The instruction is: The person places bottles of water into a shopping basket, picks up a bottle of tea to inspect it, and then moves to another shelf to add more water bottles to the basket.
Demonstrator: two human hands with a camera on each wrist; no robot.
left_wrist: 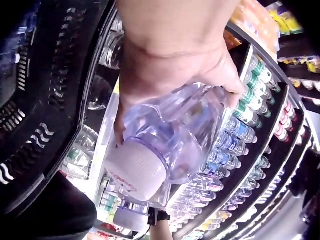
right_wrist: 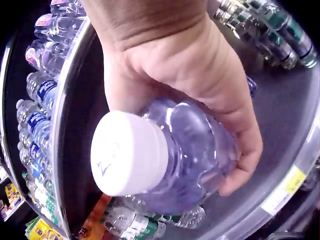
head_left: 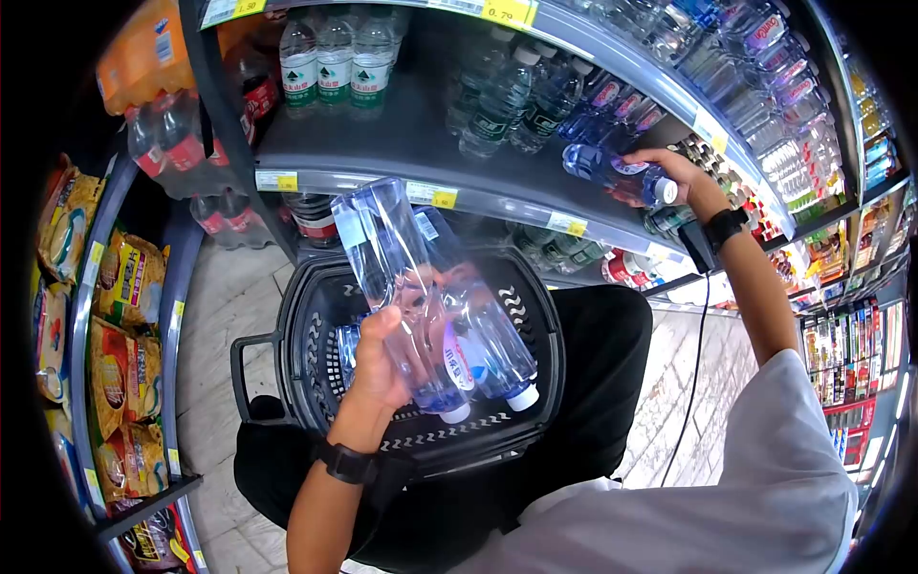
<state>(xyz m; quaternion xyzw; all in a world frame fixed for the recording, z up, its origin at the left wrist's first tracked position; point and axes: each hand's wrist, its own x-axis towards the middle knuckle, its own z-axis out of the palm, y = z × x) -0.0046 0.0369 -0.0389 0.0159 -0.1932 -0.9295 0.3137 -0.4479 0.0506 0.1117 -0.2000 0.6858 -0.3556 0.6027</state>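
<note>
"Blue-tinted clear plastic bottles with white caps (head_left: 397, 287): where were they?"

"Two were in the left hand (head_left: 378, 368), thumb and fingers curled round them, above the black plastic basket (head_left: 552, 383), caps toward its near edge."

"And the right hand (head_left: 674, 174)?"

"Its fingers were wrapped round another blue-tinted, white-capped plastic bottle (head_left: 598, 166), tilted by the front edge of the dark grey shelf (head_left: 382, 148). Whether that one touched the shelf, I couldn't tell."
</note>
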